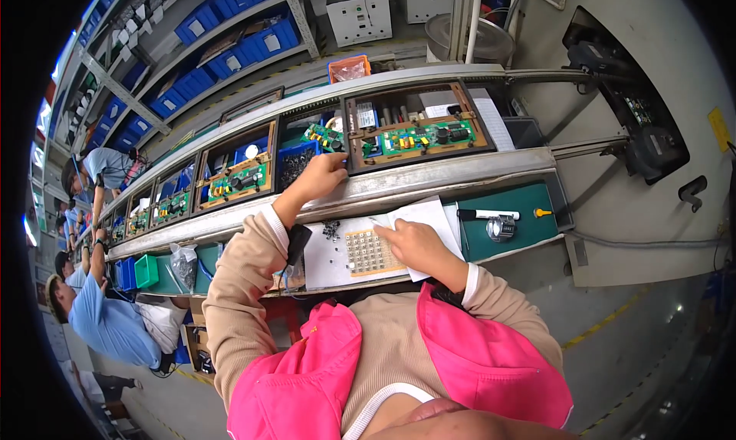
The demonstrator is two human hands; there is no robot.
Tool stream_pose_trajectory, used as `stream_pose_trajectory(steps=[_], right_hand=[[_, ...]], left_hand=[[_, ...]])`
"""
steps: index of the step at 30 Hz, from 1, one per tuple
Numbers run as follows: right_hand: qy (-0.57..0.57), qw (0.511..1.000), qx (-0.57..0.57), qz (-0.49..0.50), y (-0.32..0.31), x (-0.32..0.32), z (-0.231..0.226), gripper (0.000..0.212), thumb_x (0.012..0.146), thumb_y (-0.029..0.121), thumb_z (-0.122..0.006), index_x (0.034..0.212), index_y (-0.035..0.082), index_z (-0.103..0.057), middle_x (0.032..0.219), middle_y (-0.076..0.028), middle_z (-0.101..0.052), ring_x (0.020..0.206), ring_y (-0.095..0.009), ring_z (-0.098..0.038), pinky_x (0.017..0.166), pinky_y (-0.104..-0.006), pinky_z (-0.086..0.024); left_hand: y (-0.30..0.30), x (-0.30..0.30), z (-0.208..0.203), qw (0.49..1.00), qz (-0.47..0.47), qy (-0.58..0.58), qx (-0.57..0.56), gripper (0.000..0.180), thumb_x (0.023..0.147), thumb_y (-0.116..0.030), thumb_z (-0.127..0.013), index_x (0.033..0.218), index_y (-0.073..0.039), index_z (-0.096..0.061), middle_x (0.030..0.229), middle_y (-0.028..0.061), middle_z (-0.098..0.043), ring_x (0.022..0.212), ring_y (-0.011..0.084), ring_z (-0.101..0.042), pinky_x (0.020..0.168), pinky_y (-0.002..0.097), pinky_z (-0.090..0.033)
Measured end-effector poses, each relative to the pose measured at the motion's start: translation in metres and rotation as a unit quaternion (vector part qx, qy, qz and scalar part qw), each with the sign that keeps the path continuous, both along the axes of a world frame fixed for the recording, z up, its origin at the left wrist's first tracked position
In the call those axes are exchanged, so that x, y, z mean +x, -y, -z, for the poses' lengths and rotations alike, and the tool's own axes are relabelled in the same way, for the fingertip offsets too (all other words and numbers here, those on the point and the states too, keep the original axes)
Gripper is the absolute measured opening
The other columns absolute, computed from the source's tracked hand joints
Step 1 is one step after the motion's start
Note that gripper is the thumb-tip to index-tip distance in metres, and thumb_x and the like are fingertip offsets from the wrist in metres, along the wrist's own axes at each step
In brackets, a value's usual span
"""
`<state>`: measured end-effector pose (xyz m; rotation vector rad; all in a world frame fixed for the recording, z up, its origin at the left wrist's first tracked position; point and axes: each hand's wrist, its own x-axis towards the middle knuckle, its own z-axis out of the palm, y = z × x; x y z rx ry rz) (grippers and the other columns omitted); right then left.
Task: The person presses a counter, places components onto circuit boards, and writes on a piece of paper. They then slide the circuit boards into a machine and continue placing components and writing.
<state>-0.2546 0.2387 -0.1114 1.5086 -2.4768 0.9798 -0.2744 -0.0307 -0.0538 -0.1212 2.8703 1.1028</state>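
My left hand (pixel 323 176) reaches over the rail with curled fingers, gripping the near left edge of a dark-rimmed carrier frame (pixel 414 159). A green circuit board (pixel 426 138) with yellow and black components lies in that frame. Beside the hand is a blue bin (pixel 297 162) of small black parts, with another green circuit board (pixel 325 138) behind it. My right hand (pixel 418 247) is over the right side of a tan grid tray (pixel 360 254) of small pale square parts. Its fingers are drawn together; whatever is between the fingertips is too small to tell.
Paper (pixel 326 262) lies under the tray, with loose black parts (pixel 331 229) on it. A marker (pixel 487 215) and a roll of clear tape (pixel 501 228) lie on the green bench at right. More carrier frames (pixel 234 168) line the rail leftward, where co-workers (pixel 115 317) sit.
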Motion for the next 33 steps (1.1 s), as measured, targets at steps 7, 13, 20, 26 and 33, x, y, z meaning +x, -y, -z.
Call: stream_pose_trajectory(steps=[7, 13, 20, 26, 33], right_hand=[[0.415, 0.882, -0.202, -0.098, -0.033, -0.012, -0.001, 0.016, 0.085, 0.013, -0.057, 0.094, 0.001, -0.063, 0.071, -0.009, -0.060, 0.064, -0.017, -0.059, 0.061, -0.0330, -0.048], [0.559, 0.780, -0.270, -0.078, -0.036, -0.026, 0.015, 0.017, 0.093, 0.014, -0.051, 0.090, 0.001, -0.061, 0.071, -0.007, -0.062, 0.064, -0.011, -0.057, 0.058, -0.0248, -0.046], [0.490, 0.801, -0.344, 0.012, -0.042, -0.039, 0.012, 0.012, 0.089, 0.008, -0.052, 0.091, -0.001, -0.059, 0.071, -0.008, -0.063, 0.060, -0.010, -0.058, 0.057, -0.0241, -0.047], [0.413, 0.898, -0.149, 0.027, -0.023, -0.043, -0.001, 0.009, 0.083, 0.004, -0.054, 0.083, -0.002, -0.061, 0.071, -0.011, -0.065, 0.060, -0.016, -0.062, 0.056, -0.0288, -0.049], [0.213, 0.964, -0.157, 0.038, -0.021, -0.032, 0.016, 0.009, 0.079, 0.002, -0.052, 0.080, -0.003, -0.060, 0.069, -0.018, -0.062, 0.063, -0.030, -0.063, 0.057, -0.0343, -0.048]], left_hand=[[-0.025, -0.017, 0.001, 0.992, 0.010, 0.051, 0.118, 0.048, 0.084, -0.007, -0.057, 0.129, 0.008, -0.047, 0.103, 0.0145, -0.065, 0.090, 0.0178, -0.061, 0.078, 0.0288, -0.048], [-0.039, -0.029, 0.011, 0.992, 0.029, 0.026, 0.121, 0.051, 0.085, -0.009, -0.058, 0.131, 0.007, -0.044, 0.106, 0.0162, -0.065, 0.093, 0.0193, -0.061, 0.082, 0.0290, -0.048], [-0.027, 0.016, -0.042, 0.972, 0.141, -0.092, -0.161, 0.048, 0.085, -0.017, -0.060, 0.128, 0.002, -0.049, 0.118, 0.0238, -0.057, 0.109, 0.0347, -0.056, 0.095, 0.0376, -0.043], [0.103, 0.088, -0.041, 0.960, -0.076, -0.077, -0.259, 0.046, 0.082, -0.022, -0.065, 0.119, 0.002, -0.054, 0.116, 0.0238, -0.057, 0.107, 0.0381, -0.055, 0.091, 0.0409, -0.044], [0.270, 0.184, 0.026, 0.822, -0.373, -0.034, -0.429, 0.045, 0.085, -0.035, -0.061, 0.114, -0.002, -0.057, 0.104, 0.0252, -0.058, 0.097, 0.0424, -0.056, 0.083, 0.0481, -0.046]])
